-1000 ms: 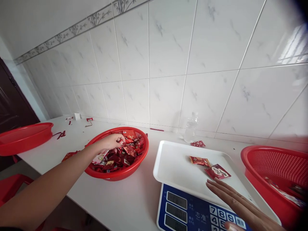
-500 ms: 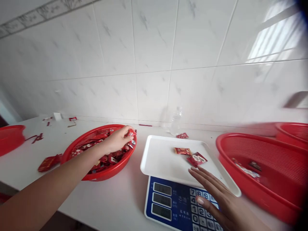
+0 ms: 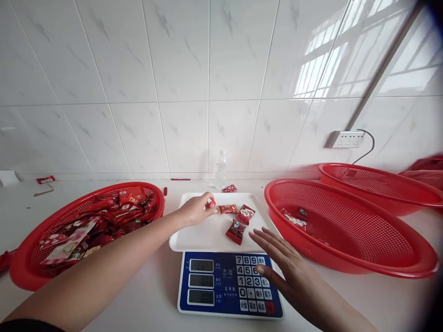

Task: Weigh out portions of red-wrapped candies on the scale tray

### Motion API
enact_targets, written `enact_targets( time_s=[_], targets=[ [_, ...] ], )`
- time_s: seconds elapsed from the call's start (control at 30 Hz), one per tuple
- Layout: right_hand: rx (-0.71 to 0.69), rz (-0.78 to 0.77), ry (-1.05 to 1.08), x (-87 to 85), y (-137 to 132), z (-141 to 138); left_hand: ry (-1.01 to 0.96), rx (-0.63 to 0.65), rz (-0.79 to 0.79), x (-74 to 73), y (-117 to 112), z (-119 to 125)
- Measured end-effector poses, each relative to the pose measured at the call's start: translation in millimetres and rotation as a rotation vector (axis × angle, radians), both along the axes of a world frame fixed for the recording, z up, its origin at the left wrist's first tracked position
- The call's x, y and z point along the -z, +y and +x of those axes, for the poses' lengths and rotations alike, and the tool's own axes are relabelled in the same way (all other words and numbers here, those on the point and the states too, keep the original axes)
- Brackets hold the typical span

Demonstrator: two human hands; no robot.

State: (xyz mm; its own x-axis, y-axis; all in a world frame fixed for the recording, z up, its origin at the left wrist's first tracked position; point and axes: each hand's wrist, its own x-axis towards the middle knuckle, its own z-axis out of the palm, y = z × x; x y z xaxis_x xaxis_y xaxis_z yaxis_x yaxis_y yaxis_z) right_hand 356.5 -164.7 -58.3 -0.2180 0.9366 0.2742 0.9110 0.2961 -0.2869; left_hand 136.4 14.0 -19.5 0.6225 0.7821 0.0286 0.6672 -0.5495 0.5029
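Observation:
My left hand [image 3: 197,210] is over the left part of the white scale tray [image 3: 187,237], its fingers pinching a small red wrapped snack packet [image 3: 211,203]. On the tray beside it lie an orange-red packet [image 3: 227,209], a red packet with a cream label [image 3: 246,214] and a dark red packet [image 3: 236,232]. My right hand [image 3: 282,258] holds nothing. Its fingers are stretched out above the tray's near right edge and partly cover the keypad of the blue weighing scale [image 3: 226,302].
At left stands a red basket [image 3: 157,210] heaped with red packets. A red basket [image 3: 349,230] at right holds a few packets, with another red basket [image 3: 377,180] behind it. A clear bottle [image 3: 221,170] and a packet [image 3: 229,188] are near the tiled wall. A socket strip [image 3: 348,139] is on the wall.
My left hand has moved from the left basket to above the tray, carrying a red packet. A dark red packet now also shows on the tray. The view has turned right.

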Motion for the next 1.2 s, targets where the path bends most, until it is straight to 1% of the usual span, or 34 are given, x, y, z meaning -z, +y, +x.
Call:
enact_targets(
  time_s=[0.13,0.23,0.3,0.4,0.5,0.6,0.67,0.73,0.8,0.87,0.9,0.97,1.1,1.2],
  targets=[
    [0.006,-0.029,-0.032,-3.3,4.1,-5.7,0.141,0.12,-0.027,7.2,-7.1,7.5],
    [-0.029,-0.057,-0.056,-6.7,10.2,-13.5,0.182,0.179,-0.074,8.2,-13.1,7.5],
    [-0.051,-0.094,-0.069,-9.9,16.1,-18.9,0.171,0.167,-0.094,5.3,-14.5,3.1],
    [-0.073,-0.17,-0.09,-14.8,28.2,-25.5,0.173,0.068,-0.107,-2.6,-12.6,-12.0],
    [-0.075,-0.188,-0.116,-15.9,40.8,-28.0,0.178,-0.041,-0.072,-11.7,-7.1,-40.3],
    [-0.065,-0.124,-0.121,-10.1,45.3,-25.0,0.171,-0.156,-0.015,-19.1,0.2,-84.1],
    [-0.086,-0.052,-0.094,-1.7,42.0,-19.5,0.2,-0.262,0.006,-22.1,3.2,-119.5],
    [-0.125,0.043,-0.047,10.3,36.3,-11.6,0.26,-0.35,-0.013,-24.0,2.0,-154.6],
    [-0.14,0.147,-0.002,24.5,31.8,-2.9,0.333,-0.387,-0.067,-25.0,-3.8,-183.0],
    [-0.154,0.209,0.022,37.3,30.4,3.2,0.384,-0.39,-0.129,-25.0,-12.0,-200.1],
    [-0.149,0.22,0.027,41.9,30.7,4.4,0.395,-0.388,-0.152,-24.2,-16.0,-204.0],
    [-0.153,0.231,0.027,46.5,32.9,3.0,0.391,-0.396,-0.171,-20.5,-21.8,-204.2],
    [-0.239,0.268,0.026,42.7,38.0,-7.8,0.347,-0.434,-0.144,-5.6,-23.6,-191.2],
    [-0.23,0.247,0.01,42.1,37.7,-11.2,0.274,-0.475,-0.09,3.7,-18.5,-186.7]
  ],
)
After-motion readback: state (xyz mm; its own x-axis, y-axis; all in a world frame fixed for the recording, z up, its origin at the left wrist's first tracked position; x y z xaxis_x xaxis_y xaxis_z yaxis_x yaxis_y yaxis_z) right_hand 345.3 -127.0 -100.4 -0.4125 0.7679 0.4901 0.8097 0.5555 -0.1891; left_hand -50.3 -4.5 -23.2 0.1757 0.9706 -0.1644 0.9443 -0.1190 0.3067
